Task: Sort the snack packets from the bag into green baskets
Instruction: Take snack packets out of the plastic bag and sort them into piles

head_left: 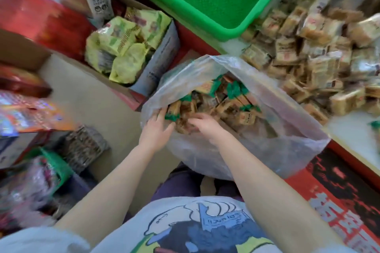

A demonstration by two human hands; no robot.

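Both hands are inside the mouth of the clear plastic bag (236, 121) at the centre of the frame, which sags open toward the person so its contents can be reached from above; the snack packets (224, 100), brown with green ends, lie heaped in it, too many and too blurred to count. The left hand (157, 127) reaches in at the bag's left lip with fingers fairly straight, touching the nearest packets; its grip looks wide, holding nothing I can make out. The right hand (205, 124) has its fingers curled down into the pile, seemingly gathering a packet or several; its grip looks narrow and closed on them, though blur hides the fingertips. My reading is that the pick-up is just under way and none of this handful has left the bag.

One green basket (230, 26) is in view, at the top centre, tilted and showing a bare floor, close enough above the bag for a short carry. To its right a large loose heap of brown packets (320, 51) covers the white worktop (357, 144); upper left of the bag, one cardboard box (162, 55) holds about six yellow-green packs (125, 47).
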